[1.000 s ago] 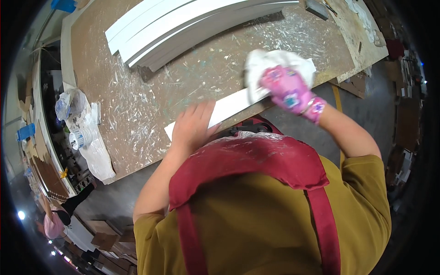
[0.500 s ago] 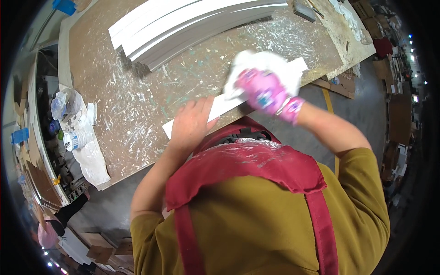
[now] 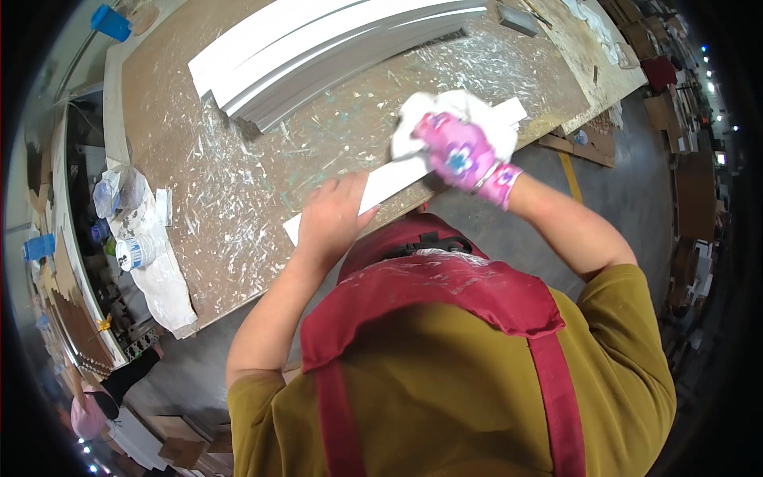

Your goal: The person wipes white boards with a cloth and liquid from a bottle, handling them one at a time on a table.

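Left hand (image 3: 330,219) bare, lying flat, palm down, fingers together and pointing far-right; left forearm reaching up from near-left, elbow bent. Right hand (image 3: 457,151) in pink patterned glove, fingers curling in closed grip, knuckles facing up; right forearm stretching far-left from right shoulder.
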The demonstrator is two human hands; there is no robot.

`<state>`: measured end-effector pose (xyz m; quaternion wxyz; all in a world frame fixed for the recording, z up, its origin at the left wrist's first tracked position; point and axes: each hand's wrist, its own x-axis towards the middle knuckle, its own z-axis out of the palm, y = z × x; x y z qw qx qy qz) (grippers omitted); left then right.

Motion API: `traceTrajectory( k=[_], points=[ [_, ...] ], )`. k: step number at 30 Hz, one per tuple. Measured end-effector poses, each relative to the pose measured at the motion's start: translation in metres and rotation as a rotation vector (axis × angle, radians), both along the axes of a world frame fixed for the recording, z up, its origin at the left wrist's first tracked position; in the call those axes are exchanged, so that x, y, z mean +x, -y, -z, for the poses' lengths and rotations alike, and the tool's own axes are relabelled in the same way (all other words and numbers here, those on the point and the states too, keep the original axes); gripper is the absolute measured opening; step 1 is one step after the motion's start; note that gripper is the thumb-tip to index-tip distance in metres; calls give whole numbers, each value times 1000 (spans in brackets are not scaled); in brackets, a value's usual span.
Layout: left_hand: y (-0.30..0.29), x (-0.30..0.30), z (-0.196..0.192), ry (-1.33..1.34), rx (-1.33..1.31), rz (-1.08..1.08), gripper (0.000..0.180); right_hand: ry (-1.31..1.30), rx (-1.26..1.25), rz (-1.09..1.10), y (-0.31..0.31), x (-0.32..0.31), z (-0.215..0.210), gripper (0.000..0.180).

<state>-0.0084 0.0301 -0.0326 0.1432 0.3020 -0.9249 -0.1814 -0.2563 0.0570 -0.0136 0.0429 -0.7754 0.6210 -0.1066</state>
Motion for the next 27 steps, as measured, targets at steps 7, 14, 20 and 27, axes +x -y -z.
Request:
traceTrajectory(
  k=[7,14,20,27],
  points=[
    [-4,27,-20,-46,-13,-187,61,-6,-128,180,-18,-114,-45,34],
    [-16,83,15,-155,239,-320,51,-7,113,66,-29,-35,-14,42],
    [-16,79,22,-244,318,-356,46,267,53,-325,5,112,8,21],
    [-22,81,26,-296,336,-414,44,78,-78,-287,6,51,-14,15]
  ],
)
